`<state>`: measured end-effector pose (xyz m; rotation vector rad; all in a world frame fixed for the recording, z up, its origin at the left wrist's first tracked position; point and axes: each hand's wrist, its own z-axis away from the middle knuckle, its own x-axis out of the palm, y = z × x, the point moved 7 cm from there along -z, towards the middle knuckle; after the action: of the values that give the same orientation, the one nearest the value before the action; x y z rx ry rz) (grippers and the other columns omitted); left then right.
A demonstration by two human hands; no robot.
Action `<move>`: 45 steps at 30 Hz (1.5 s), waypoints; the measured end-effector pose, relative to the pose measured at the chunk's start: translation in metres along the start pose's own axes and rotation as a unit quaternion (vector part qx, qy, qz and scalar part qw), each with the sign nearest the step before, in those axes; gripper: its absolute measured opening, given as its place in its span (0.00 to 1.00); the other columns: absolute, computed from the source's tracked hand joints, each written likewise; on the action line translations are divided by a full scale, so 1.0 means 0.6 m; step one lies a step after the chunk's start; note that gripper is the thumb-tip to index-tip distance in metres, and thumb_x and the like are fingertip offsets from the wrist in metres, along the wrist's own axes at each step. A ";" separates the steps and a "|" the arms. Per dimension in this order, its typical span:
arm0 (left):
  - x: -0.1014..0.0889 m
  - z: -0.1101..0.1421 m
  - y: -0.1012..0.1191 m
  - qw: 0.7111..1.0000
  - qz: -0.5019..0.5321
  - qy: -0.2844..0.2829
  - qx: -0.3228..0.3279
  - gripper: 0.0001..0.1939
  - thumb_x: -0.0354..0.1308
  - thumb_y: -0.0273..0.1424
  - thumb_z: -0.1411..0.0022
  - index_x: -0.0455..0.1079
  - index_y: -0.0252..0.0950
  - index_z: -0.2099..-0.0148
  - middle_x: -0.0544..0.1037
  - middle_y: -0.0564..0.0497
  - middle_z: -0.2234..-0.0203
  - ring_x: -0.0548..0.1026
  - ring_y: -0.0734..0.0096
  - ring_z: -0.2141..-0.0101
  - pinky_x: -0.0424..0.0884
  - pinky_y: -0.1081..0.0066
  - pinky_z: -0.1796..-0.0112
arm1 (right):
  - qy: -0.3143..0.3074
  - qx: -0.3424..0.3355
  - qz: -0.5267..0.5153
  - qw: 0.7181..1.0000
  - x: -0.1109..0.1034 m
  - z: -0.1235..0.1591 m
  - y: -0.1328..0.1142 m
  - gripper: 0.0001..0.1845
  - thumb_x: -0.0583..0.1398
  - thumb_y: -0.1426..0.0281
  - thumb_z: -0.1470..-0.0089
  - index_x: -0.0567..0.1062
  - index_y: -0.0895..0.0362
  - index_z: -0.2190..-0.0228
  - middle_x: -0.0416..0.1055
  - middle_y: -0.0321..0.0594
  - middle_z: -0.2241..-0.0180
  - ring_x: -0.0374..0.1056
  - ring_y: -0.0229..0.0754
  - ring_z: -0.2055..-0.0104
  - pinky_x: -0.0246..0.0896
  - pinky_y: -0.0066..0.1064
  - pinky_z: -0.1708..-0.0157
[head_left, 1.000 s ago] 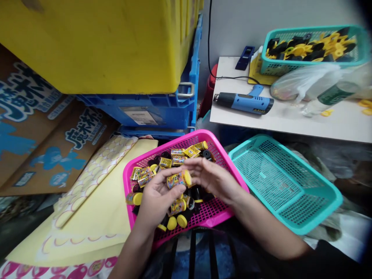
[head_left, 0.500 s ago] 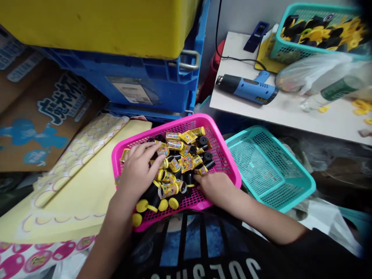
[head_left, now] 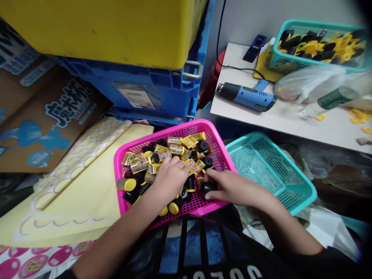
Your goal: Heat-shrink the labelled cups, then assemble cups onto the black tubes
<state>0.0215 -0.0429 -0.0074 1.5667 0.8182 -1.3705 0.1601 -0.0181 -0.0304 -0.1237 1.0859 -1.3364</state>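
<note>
A pink basket (head_left: 217, 136) in front of me holds many small black canisters with yellow caps, some with yellow printed labels (head_left: 139, 165). Over the middle of the pile is my left hand (head_left: 172, 176), its fingers bent together and pointing down; the fingertips and anything in them are hidden. At the basket's right side, my right hand (head_left: 232, 186) has its thumb and fingers closed around a black canister (head_left: 207, 188). Loose yellow caps (head_left: 173, 208) lie near the basket's front edge.
A teal basket (head_left: 269, 178) sits to the right. On the white table (head_left: 247, 122) are a blue heat gun (head_left: 248, 96), a bottle (head_left: 331, 101) and a teal basket of black and yellow parts (head_left: 276, 62). Blue crates (head_left: 99, 83) and a cardboard box (head_left: 58, 135) stand left.
My left hand has moved right, from the basket's left side to the middle of the pile, uncovering pieces there. My right hand has lifted slightly and now shows a black canister in its fingers.
</note>
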 end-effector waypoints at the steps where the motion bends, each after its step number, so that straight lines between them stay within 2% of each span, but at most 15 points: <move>1: 0.008 -0.003 0.001 1.000 -0.002 -0.020 -0.003 0.08 0.57 0.26 0.35 0.75 0.32 0.66 0.78 0.45 0.72 0.71 0.57 0.65 0.62 0.59 0.63 | 0.020 -0.010 -0.048 0.999 -0.005 0.001 0.006 0.16 0.64 0.63 0.47 0.72 0.57 0.58 0.74 0.40 0.60 0.70 0.43 0.60 0.62 0.34 0.59; 5: 0.013 -0.006 0.001 1.000 0.000 -0.021 -0.009 0.08 0.59 0.32 0.36 0.76 0.32 0.61 0.79 0.43 0.69 0.70 0.55 0.63 0.60 0.59 0.63 | 0.158 -0.067 -0.239 0.956 -0.038 0.002 0.024 0.21 0.61 0.55 0.45 0.75 0.55 0.55 0.73 0.41 0.55 0.68 0.42 0.56 0.60 0.35 0.53; 8: 0.017 -0.004 0.002 1.000 0.008 -0.027 0.000 0.07 0.57 0.28 0.35 0.75 0.34 0.64 0.78 0.45 0.71 0.70 0.58 0.66 0.59 0.60 0.65 | 0.188 -0.062 -0.377 0.905 -0.044 -0.001 0.038 0.22 0.60 0.56 0.44 0.74 0.56 0.53 0.72 0.41 0.59 0.66 0.38 0.62 0.60 0.31 0.60; 11: 0.010 0.001 -0.006 0.999 0.039 -0.009 -0.016 0.10 0.54 0.24 0.35 0.73 0.36 0.68 0.77 0.47 0.73 0.70 0.60 0.67 0.60 0.61 0.64 | 0.207 -0.059 -0.470 0.856 -0.045 -0.006 0.042 0.18 0.57 0.59 0.46 0.73 0.58 0.59 0.70 0.38 0.66 0.62 0.35 0.69 0.55 0.27 0.68; 13: -0.002 0.007 -0.015 0.997 0.062 0.013 -0.040 0.09 0.55 0.22 0.37 0.72 0.36 0.68 0.77 0.48 0.72 0.71 0.60 0.66 0.62 0.62 0.64 | 0.226 -0.061 -0.451 0.861 -0.048 -0.010 0.037 0.18 0.56 0.56 0.45 0.72 0.60 0.65 0.68 0.38 0.69 0.60 0.35 0.70 0.52 0.27 0.70; 16: -0.030 0.020 -0.025 0.992 0.101 0.061 -0.048 0.09 0.54 0.18 0.40 0.71 0.36 0.67 0.76 0.50 0.70 0.72 0.63 0.65 0.65 0.63 0.62 | 0.233 -0.059 -0.363 0.900 -0.049 -0.018 0.020 0.27 0.55 0.47 0.44 0.71 0.61 0.71 0.65 0.38 0.72 0.59 0.35 0.70 0.53 0.28 0.68; 21: -0.085 0.047 -0.024 0.973 0.116 0.199 0.001 0.12 0.52 0.18 0.38 0.74 0.37 0.63 0.75 0.47 0.57 0.72 0.63 0.57 0.69 0.63 0.57 | 0.172 -0.079 -0.360 0.913 -0.034 -0.039 -0.016 0.38 0.49 0.38 0.43 0.76 0.61 0.64 0.67 0.40 0.72 0.62 0.38 0.68 0.56 0.30 0.66; 26: -0.096 0.057 -0.023 0.955 0.136 0.265 -0.005 0.16 0.55 0.16 0.41 0.78 0.41 0.64 0.71 0.47 0.50 0.71 0.64 0.56 0.72 0.63 0.58 | 0.099 -0.123 -0.409 0.899 -0.016 -0.060 -0.057 0.23 0.64 0.51 0.49 0.77 0.60 0.66 0.73 0.38 0.68 0.66 0.36 0.65 0.58 0.30 0.59; 29: -0.088 0.059 -0.037 0.921 0.269 0.276 -0.051 0.16 0.55 0.17 0.41 0.79 0.42 0.66 0.71 0.48 0.46 0.73 0.67 0.56 0.74 0.64 0.57 | 0.104 -0.124 -0.478 0.863 -0.013 -0.067 -0.062 0.20 0.66 0.55 0.52 0.76 0.60 0.70 0.72 0.35 0.70 0.65 0.34 0.67 0.58 0.29 0.60; 31: -0.075 0.058 -0.051 0.882 0.381 0.260 -0.098 0.14 0.55 0.19 0.41 0.79 0.41 0.66 0.71 0.48 0.46 0.75 0.66 0.54 0.74 0.63 0.54 | 0.115 -0.114 -0.518 0.840 -0.012 -0.069 -0.061 0.20 0.68 0.55 0.55 0.75 0.60 0.72 0.71 0.35 0.71 0.63 0.33 0.68 0.57 0.28 0.61; 34: -0.050 0.061 -0.070 0.780 0.548 0.242 -0.181 0.12 0.59 0.25 0.40 0.79 0.44 0.56 0.75 0.48 0.49 0.76 0.65 0.52 0.73 0.63 0.50 | 0.146 -0.094 -0.566 0.806 -0.011 -0.068 -0.060 0.22 0.69 0.55 0.57 0.73 0.61 0.73 0.69 0.34 0.73 0.61 0.32 0.70 0.56 0.27 0.63; 36: -0.031 0.062 -0.075 0.690 0.650 0.225 -0.224 0.19 0.60 0.32 0.38 0.72 0.46 0.45 0.77 0.47 0.51 0.76 0.64 0.52 0.75 0.63 0.52 | 0.179 -0.080 -0.596 0.779 -0.012 -0.066 -0.057 0.23 0.69 0.54 0.58 0.71 0.61 0.73 0.68 0.33 0.73 0.60 0.32 0.71 0.54 0.26 0.65; 38: -0.019 0.059 -0.073 0.632 0.705 0.210 -0.242 0.26 0.61 0.39 0.39 0.67 0.45 0.39 0.77 0.46 0.55 0.77 0.65 0.55 0.76 0.67 0.57 | 0.204 -0.068 -0.616 0.757 -0.011 -0.065 -0.056 0.25 0.69 0.53 0.59 0.69 0.61 0.74 0.66 0.33 0.74 0.59 0.31 0.71 0.53 0.25 0.67; 41: -0.020 0.060 -0.077 0.646 0.673 0.232 -0.275 0.33 0.71 0.34 0.50 0.67 0.41 0.41 0.76 0.53 0.66 0.77 0.74 0.65 0.75 0.77 0.64 | 0.213 -0.061 -0.615 0.757 -0.009 -0.065 -0.056 0.26 0.69 0.52 0.59 0.68 0.60 0.74 0.64 0.32 0.76 0.57 0.31 0.73 0.53 0.25 0.69; 45: -0.025 0.058 -0.077 0.683 0.627 0.225 -0.299 0.36 0.72 0.31 0.53 0.66 0.38 0.42 0.75 0.58 0.77 0.76 0.76 0.75 0.76 0.76 0.69 | 0.200 -0.106 -0.556 0.800 -0.021 -0.061 -0.066 0.25 0.65 0.49 0.52 0.72 0.59 0.69 0.70 0.37 0.68 0.64 0.35 0.66 0.58 0.28 0.62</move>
<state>-0.0367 -0.0550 -0.0019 1.3714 0.2020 0.3011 0.1086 -0.0017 -0.0181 -0.7742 1.6175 -2.3543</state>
